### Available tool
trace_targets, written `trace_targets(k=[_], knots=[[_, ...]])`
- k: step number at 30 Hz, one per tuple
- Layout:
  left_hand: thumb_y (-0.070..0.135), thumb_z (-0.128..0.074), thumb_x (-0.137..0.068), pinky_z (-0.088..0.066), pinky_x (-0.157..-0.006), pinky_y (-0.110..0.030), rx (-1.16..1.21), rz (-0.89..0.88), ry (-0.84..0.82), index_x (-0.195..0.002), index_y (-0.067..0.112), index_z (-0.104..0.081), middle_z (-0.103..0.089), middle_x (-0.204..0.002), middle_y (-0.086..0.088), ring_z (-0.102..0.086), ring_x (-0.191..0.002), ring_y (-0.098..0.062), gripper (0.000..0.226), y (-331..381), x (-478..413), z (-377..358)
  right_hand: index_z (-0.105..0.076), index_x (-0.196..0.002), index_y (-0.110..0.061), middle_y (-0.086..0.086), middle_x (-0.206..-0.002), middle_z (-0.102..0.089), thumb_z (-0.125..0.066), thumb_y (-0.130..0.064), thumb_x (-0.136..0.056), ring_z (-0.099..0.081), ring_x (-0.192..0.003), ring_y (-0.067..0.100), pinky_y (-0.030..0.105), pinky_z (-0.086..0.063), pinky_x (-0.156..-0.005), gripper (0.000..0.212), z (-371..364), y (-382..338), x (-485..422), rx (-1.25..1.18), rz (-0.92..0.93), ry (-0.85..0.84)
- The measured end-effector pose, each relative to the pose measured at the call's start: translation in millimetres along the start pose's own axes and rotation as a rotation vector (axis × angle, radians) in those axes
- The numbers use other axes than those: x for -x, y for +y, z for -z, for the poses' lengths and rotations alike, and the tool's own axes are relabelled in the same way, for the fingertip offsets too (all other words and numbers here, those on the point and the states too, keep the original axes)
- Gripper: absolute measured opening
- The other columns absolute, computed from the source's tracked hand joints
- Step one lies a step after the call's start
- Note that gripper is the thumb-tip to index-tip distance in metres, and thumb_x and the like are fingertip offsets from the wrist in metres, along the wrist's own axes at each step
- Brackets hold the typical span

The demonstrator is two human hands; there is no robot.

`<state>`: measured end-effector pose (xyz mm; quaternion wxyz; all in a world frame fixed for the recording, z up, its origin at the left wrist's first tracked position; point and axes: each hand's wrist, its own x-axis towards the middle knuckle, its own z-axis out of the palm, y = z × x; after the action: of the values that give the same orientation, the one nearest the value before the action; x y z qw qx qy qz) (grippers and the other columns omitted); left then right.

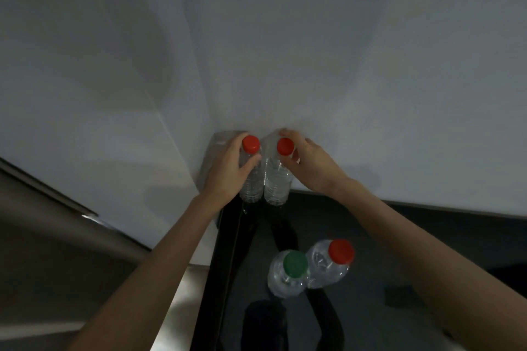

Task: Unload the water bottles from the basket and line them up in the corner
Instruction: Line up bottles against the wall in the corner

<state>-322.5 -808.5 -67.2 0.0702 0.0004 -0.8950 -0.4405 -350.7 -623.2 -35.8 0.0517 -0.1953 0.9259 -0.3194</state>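
Here the left hand (228,164) grips the left bottle (251,179), the right hand (309,164) the right bottle (278,184), upright; the green-capped bottle (288,273) stands toward the body, nearer the right hand.

white walls (313,37) | glossy black surface (370,322) | brown panel (42,251) at left

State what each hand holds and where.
The left hand grips the left clear plastic red-capped bottle by its shoulder, just below the cap. The right hand grips the right clear plastic red-capped bottle around its neck.
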Motion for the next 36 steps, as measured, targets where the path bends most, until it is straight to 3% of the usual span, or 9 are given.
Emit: trace_targets(k=[3, 6, 10, 17, 21, 24, 28, 31, 36], knots=[[0.028, -0.062, -0.091, -0.031, -0.113, -0.035, 0.003, 0.043, 0.045, -0.145, 0.014, -0.031, -0.039, -0.147, -0.007, -0.036, -0.136, -0.019, 0.064, 14.7, 13.8, 1.8, -0.031, -0.143, -0.024, 0.013, -0.116, -0.056, -0.057, -0.026, -0.092, -0.06, -0.089, 0.026, 0.037, -0.049, -0.083, 0.057, 16.4, -6.9, 17.4, 0.02, -0.008, 0.014], [0.025, -0.061, -0.091, -0.024, -0.109, -0.022, -0.047, -0.038, 0.111, -0.144, 0.013, -0.032, -0.034, -0.149, -0.007, -0.031, -0.138, -0.017, 0.062, 33.8, 33.6, 8.6, -0.042, -0.137, -0.025, 0.007, -0.115, -0.056, -0.056, -0.028, -0.093, -0.055, -0.084, 0.014, 0.032, -0.048, -0.082, 0.046, 35.1, -15.7, 44.3, 0.026, 0.018, 0.019], [0.025, -0.058, -0.092, -0.019, -0.103, -0.005, -0.066, -0.142, 0.07, -0.142, 0.014, -0.036, -0.038, -0.146, -0.003, -0.034, -0.134, -0.009, 0.056, 57.8, 64.2, 15.5, -0.056, -0.123, -0.024, 0.0, -0.109, -0.056, -0.055, -0.031, -0.094, -0.056, -0.085, 0.01, 0.03, -0.051, -0.081, 0.03, 53.5, -22.8, 89.4, 0.046, 0.042, -0.024], [0.032, -0.056, -0.092, -0.034, -0.107, -0.025, -0.056, -0.17, -0.057, -0.138, 0.023, -0.042, -0.043, -0.137, 0.006, -0.039, -0.128, -0.006, 0.048, 85.2, 129.4, 17.9, -0.05, -0.113, -0.03, -0.005, -0.1, -0.046, -0.052, -0.054, -0.089, -0.051, -0.079, 0.009, 0.029, -0.047, -0.07, 0.034, 48.2, -13.5, 159.2, 0.246, 0.047, -0.129], [0.054, -0.06, -0.082, -0.043, -0.092, -0.026, -0.203, -0.146, -0.224, -0.134, 0.03, -0.045, -0.043, -0.121, 0.011, -0.043, -0.114, -0.004, 0.059, 82.1, 159.9, 7.5, -0.041, -0.115, -0.029, -0.002, -0.1, -0.055, -0.047, -0.049, -0.093, -0.06, -0.079, 0.02, 0.037, -0.051, -0.068, 0.031, 32.8, -6.4, 176.2, 0.417, 0.076, -0.149], [0.051, -0.065, -0.078, -0.048, -0.083, -0.028, -0.287, -0.141, -0.278, -0.125, 0.037, -0.049, -0.044, -0.109, 0.013, -0.047, -0.1, -0.004, 0.052, 75.5, 167.8, -0.9, -0.042, -0.114, -0.022, 0.002, -0.099, -0.061, -0.05, -0.043, -0.094, -0.062, -0.079, 0.024, 0.043, -0.053, -0.07, 0.03, 28.2, -1.0, 173.9, 0.372, 0.058, -0.144], [0.033, -0.067, -0.081, -0.051, -0.075, -0.033, -0.25, -0.134, -0.273, -0.115, 0.031, -0.054, -0.05, -0.1, 0.01, -0.05, -0.082, -0.005, 0.036, 69.0, 166.4, -5.0, -0.045, -0.112, -0.015, 0.009, -0.099, -0.063, -0.056, -0.034, -0.093, -0.062, -0.084, 0.028, 0.047, -0.053, -0.074, 0.029, 30.3, 1.2, 162.9, 0.24, 0.009, -0.135], [0.031, -0.068, -0.08, -0.052, -0.076, -0.036, -0.226, -0.149, -0.286, -0.114, 0.029, -0.055, -0.05, -0.102, 0.01, -0.052, -0.082, -0.005, 0.037, 65.5, 162.8, -6.3, -0.046, -0.115, -0.013, 0.01, -0.101, -0.06, -0.058, -0.027, -0.093, -0.06, -0.085, 0.025, 0.043, -0.056, -0.072, 0.029, 34.4, 1.0, 148.3, 0.11, -0.031, -0.058], [0.035, -0.072, -0.078, -0.052, -0.082, -0.035, -0.155, -0.142, -0.348, -0.114, 0.029, -0.058, -0.051, -0.107, 0.013, -0.055, -0.093, -0.005, 0.039, 59.4, 153.6, -12.5, -0.047, -0.115, -0.009, 0.012, -0.101, -0.06, -0.057, -0.026, -0.093, -0.06, -0.087, 0.028, 0.044, -0.055, -0.074, 0.029, 37.0, 4.7, 104.3, 0.151, -0.005, 0.012]])
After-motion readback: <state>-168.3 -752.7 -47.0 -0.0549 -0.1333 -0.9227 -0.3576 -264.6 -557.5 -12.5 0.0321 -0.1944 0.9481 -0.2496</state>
